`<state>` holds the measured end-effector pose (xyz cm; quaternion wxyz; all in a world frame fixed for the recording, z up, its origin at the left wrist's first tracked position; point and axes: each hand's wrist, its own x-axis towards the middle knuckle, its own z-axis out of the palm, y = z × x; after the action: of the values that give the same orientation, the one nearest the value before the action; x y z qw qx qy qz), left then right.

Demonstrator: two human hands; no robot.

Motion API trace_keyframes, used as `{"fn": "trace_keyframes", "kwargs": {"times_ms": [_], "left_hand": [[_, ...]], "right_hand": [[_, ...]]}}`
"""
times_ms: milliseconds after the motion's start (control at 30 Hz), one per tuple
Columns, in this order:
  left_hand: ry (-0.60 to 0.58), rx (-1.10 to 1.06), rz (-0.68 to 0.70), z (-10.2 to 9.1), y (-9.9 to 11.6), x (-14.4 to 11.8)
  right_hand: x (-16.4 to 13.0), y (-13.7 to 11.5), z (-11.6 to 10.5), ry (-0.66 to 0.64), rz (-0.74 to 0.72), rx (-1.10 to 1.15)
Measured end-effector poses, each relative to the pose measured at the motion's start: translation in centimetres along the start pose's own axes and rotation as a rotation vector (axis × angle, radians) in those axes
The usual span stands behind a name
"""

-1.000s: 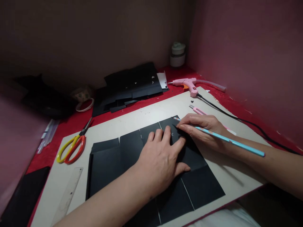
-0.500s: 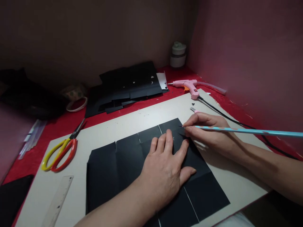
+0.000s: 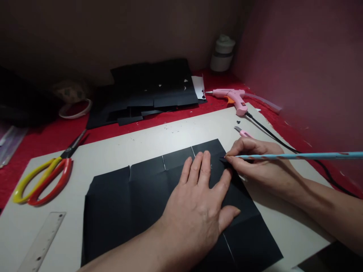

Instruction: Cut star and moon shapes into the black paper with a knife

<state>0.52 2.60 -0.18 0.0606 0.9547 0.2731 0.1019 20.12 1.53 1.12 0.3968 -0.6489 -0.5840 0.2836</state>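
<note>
A sheet of black card (image 3: 110, 215), creased and slit along its edges, lies on a white board (image 3: 147, 145). Flat on the card, fingers spread, rests my left hand (image 3: 195, 204). My right hand (image 3: 255, 158) is closed in a writing grip around a light-blue pencil (image 3: 295, 155). The pencil's tip meets the card near its upper right edge, beside a small pale mark. Its long shaft points off to the right. Shadow under my right hand hides part of the card's edge.
Yellow-and-red scissors (image 3: 53, 166) and a clear ruler (image 3: 42, 241) lie at left. A pink glue gun (image 3: 229, 96) with a black cord and a pink craft knife (image 3: 244, 133) are at upper right. Black paper pieces (image 3: 153, 87), a tape roll (image 3: 75, 109) and a white container (image 3: 223, 54) stand behind.
The camera view has shifted, so the scissors and ruler appear farther left and the glue gun farther right. Both hands keep nearly the same pose on the card.
</note>
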Motion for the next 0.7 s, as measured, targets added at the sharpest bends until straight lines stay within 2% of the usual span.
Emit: {"fn": "trace_keyframes", "kwargs": {"times_ms": [200, 700], "left_hand": [[0.011, 0.002, 0.004, 0.16, -0.04, -0.08], [0.06, -0.011, -0.01, 0.53, 0.1, -0.16]], "right_hand": [[-0.25, 0.35, 0.08, -0.042, -0.018, -0.058], [-0.26, -0.14, 0.1, -0.033, -0.039, -0.15]]}}
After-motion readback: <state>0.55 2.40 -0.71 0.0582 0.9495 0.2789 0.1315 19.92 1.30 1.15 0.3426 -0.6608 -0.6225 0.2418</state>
